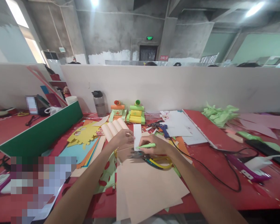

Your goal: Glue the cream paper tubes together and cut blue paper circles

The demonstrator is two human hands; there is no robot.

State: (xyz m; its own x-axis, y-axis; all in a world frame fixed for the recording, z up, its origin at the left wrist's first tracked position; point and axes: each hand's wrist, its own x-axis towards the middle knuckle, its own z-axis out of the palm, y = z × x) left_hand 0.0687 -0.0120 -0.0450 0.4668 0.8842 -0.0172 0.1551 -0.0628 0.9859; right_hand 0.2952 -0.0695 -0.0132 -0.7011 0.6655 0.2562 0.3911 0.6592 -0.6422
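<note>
We grip a green pen [147, 145] in our right hand [158, 145], held at the near end of a white strip [137, 134] that lies between our hands; our left hand [124, 138] rests by the strip's left edge, fingers curled — whether they pinch anything, we cannot tell. The pen work seems unfinished to us, with no mark legible on the strip; the scissors [151, 162] lie unheld on the beige sheets [149, 189]; beyond, the beige tubes [114, 129] are already rolled — and two paper models, one orange-topped [118, 107], one green-topped [136, 108], look complete.

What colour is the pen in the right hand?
The pen is light green in the head view.
</note>
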